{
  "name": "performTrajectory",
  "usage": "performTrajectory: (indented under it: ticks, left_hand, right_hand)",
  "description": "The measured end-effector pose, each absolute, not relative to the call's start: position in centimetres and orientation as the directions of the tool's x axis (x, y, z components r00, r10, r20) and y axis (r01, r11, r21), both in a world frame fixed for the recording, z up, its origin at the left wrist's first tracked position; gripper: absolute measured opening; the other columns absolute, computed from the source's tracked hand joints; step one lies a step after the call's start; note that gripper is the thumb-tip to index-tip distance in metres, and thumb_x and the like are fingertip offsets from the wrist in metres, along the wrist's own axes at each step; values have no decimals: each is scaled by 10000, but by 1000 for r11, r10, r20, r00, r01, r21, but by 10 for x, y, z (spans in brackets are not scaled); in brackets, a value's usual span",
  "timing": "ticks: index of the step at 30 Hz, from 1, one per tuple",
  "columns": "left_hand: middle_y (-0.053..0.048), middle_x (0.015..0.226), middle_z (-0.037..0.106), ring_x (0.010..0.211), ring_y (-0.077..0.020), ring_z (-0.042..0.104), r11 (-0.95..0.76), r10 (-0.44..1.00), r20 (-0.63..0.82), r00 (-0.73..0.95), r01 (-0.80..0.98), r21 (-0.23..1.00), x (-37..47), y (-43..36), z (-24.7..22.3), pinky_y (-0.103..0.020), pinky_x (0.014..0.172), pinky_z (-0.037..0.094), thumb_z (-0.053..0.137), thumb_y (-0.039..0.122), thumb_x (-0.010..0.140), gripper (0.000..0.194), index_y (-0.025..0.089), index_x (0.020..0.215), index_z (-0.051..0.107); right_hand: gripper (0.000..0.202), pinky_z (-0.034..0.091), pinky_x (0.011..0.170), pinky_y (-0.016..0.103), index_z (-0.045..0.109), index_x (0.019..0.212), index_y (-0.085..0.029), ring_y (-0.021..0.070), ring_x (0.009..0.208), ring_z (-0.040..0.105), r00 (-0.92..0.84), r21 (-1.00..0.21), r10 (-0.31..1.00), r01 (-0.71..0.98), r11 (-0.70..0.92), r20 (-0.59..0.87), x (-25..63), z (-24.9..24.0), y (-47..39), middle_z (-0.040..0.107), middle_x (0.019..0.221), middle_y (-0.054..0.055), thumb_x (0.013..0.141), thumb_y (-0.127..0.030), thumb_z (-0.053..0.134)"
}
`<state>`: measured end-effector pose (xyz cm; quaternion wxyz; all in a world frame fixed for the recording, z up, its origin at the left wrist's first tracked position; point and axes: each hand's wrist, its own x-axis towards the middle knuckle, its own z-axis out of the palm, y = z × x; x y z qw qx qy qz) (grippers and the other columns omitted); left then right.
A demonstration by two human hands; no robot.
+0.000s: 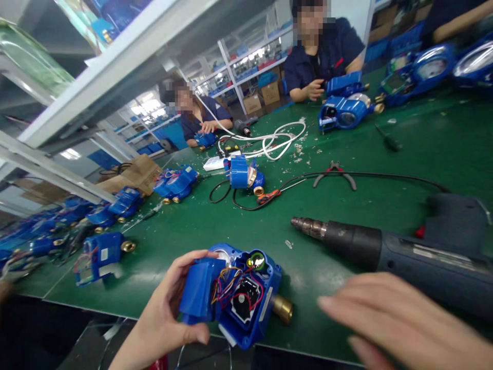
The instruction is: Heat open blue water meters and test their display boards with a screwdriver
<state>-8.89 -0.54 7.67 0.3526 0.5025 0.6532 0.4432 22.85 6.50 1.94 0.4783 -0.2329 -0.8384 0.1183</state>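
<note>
My left hand [164, 313] is closed around the blue flap-like cover [198, 290] of an opened water meter [265, 313] at the table's front edge. Coloured wires run from the cover into the meter's housing, where a black part [245, 300] and a round yellow-green part [256, 261] show. A brass threaded end [283, 308] sticks out on the right. To the right of the meter, my right hand [400, 318] is held with fingers stretched out, somewhat blurred and holding nothing. It overlaps the lower side of a dark heat gun [419, 257] lying on the table.
Pliers [335, 173], an orange-handled screwdriver [269, 196], another meter [241, 172] and a white cable [277, 139] lie farther back on the green table [331, 329]. More meters [102, 252] stand at left. Two co-workers [323, 56] sit opposite. A shelf frame [115, 56] slants overhead.
</note>
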Motion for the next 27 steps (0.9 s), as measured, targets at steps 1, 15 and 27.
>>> performTrajectory:
  ticks: [1,15,27]
  left_hand:
    - [-40,1247,661,1141,-279,626,101,969,-15,-245,341,935,-89,-5,77,-286,925,544,951,527,352,914,320,1182,631]
    - [-51,1231,679,1099,-281,672,-62,987,111,-116,366,928,-101,-6,63,-289,884,576,957,466,434,883,316,1228,601]
    - [-54,1146,701,1015,-267,688,75,951,21,-307,298,952,-84,-1,73,-265,828,577,954,548,301,952,265,1142,611]
  right_hand:
    - [260,485,769,298,663,1069,-207,188,857,575,-368,-457,506,216,863,780,205,25,59,651,871,75,922,-128,464]
    - [166,237,829,397,590,791,-181,196,873,437,-582,-653,664,278,704,468,101,46,62,585,868,-1,912,-271,659]
    - [172,315,818,386,714,921,-173,209,926,468,-481,-659,708,303,688,518,122,33,81,605,931,40,889,-82,571]
